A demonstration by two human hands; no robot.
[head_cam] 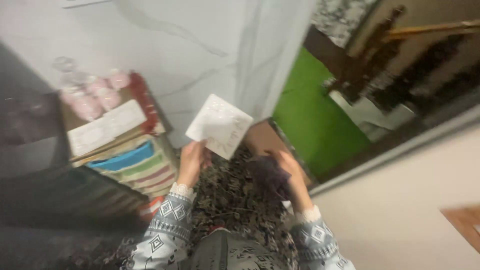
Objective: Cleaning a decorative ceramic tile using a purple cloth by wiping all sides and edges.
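Nearest, our right hand (289,172) clenched a dark purple cloth (270,175) above the speckled floor (225,200). Our left hand (192,161) pinched a white card (219,126) by its lower corner, raised before the marble wall (200,50). Farther left, we saw stacked boxes (125,155) bearing pink jars (97,92).

White card (220,125); dark purple cloth (270,175); grey-white geometric-patterned sleeves (167,225); green floor mat (312,120); white marbled wall (200,50); pink bottles (95,95).
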